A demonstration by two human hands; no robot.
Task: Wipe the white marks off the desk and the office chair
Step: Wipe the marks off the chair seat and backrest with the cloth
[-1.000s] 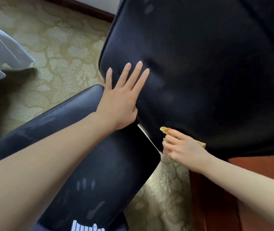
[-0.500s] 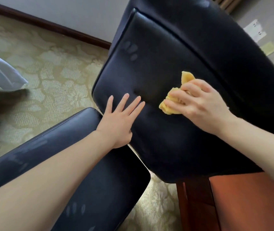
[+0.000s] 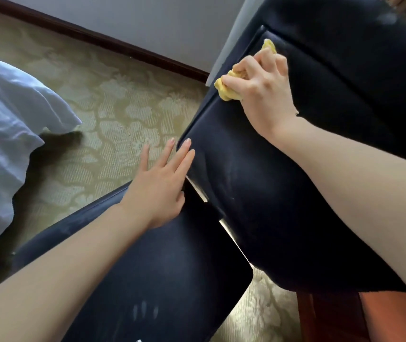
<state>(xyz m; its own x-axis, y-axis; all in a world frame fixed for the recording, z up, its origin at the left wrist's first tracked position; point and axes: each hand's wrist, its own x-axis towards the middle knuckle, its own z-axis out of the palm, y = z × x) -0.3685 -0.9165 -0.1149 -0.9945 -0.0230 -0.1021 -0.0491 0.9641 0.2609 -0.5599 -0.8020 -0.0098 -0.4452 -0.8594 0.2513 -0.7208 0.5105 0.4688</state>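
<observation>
Office-chair backrest [image 3: 258,193] could swivel away if the flat-fingered left hand [image 3: 157,188] slips while the right hand [image 3: 263,95], clutching the yellow cloth [image 3: 226,91], scrubs.

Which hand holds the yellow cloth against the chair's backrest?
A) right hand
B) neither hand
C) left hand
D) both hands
A: the right hand grips the yellow cloth on the backrest; the left hand lies open, holding nothing.
</observation>
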